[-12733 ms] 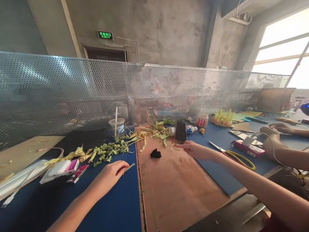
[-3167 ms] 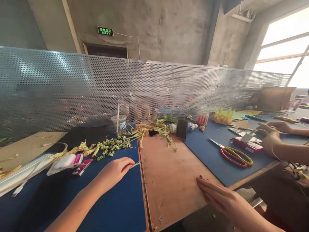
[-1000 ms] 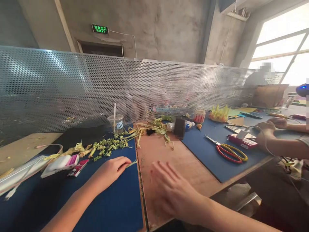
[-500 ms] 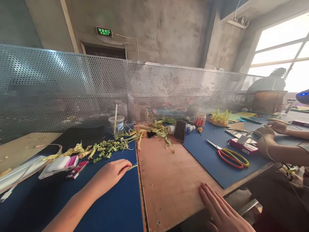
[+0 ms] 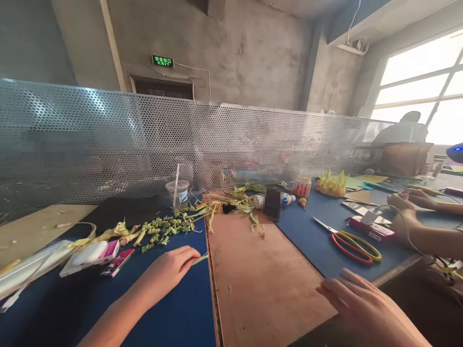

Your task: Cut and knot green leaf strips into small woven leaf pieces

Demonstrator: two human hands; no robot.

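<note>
My left hand (image 5: 170, 268) rests on the blue mat (image 5: 173, 308), its fingers pinched on a thin green leaf strip (image 5: 200, 260). My right hand (image 5: 361, 306) hovers flat and open, fingers stretched out, past the near right edge of the bare brown board (image 5: 260, 279); it is motion-blurred and holds nothing. A row of woven green leaf pieces (image 5: 159, 229) lies beyond my left hand. Loose leaf strips (image 5: 231, 200) and a small black lump (image 5: 228, 208) lie at the board's far end.
Red-and-yellow scissors (image 5: 352, 241) lie on the right blue mat. A plastic cup with straw (image 5: 177, 192), a small bottle (image 5: 278, 198), a pink-and-white box (image 5: 92, 251) and a perforated metal screen (image 5: 217, 140) stand around. Another person's hands (image 5: 405, 212) work at the right.
My right hand swept across the brown board, back to its near right edge, and has now lifted a little to the right. My left hand has stayed put on the leaf strip.
</note>
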